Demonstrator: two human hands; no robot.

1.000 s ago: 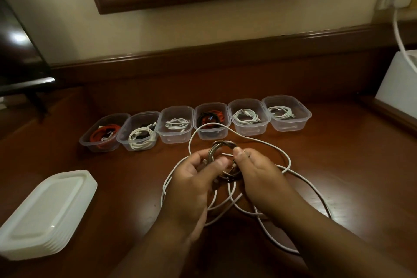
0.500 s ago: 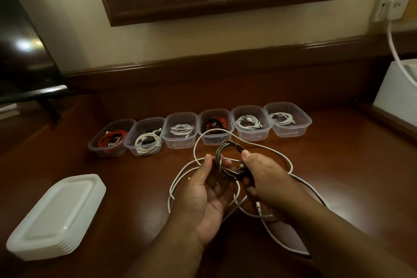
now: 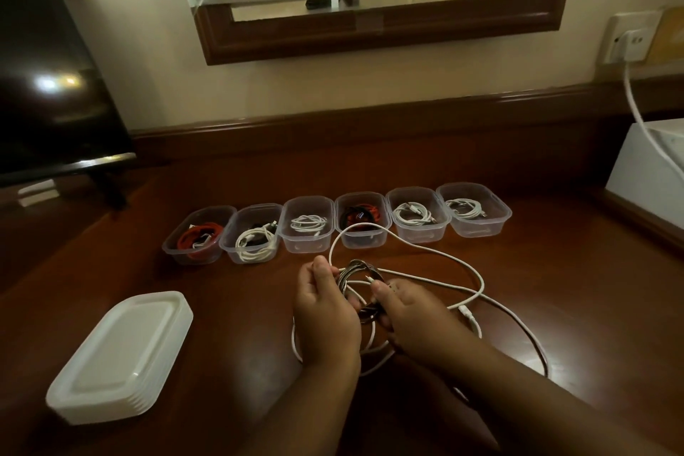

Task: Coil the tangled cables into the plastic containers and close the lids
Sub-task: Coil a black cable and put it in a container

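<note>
A small dark coiled cable (image 3: 357,270) is held between both hands over the wooden desk. My left hand (image 3: 325,311) grips its left side with curled fingers. My right hand (image 3: 414,315) pinches its right side, thumb near a plug tip. A long white cable (image 3: 444,263) lies in loose tangled loops around and under the hands. Several clear plastic containers (image 3: 307,246) stand in a row behind, each with a coiled red, white or black cable inside and no lid. A stack of white lids (image 3: 122,355) lies at the front left.
A dark TV screen (image 3: 48,85) stands at the far left. A white box (image 3: 647,174) sits at the right with a white cord (image 3: 636,111) running up to a wall socket. A framed mirror (image 3: 381,22) hangs above the desk's raised back edge.
My left hand has turned from palm-up to closing its fingers round the dark coil. The coil sits lower between both hands, and the view has tilted upward.
</note>
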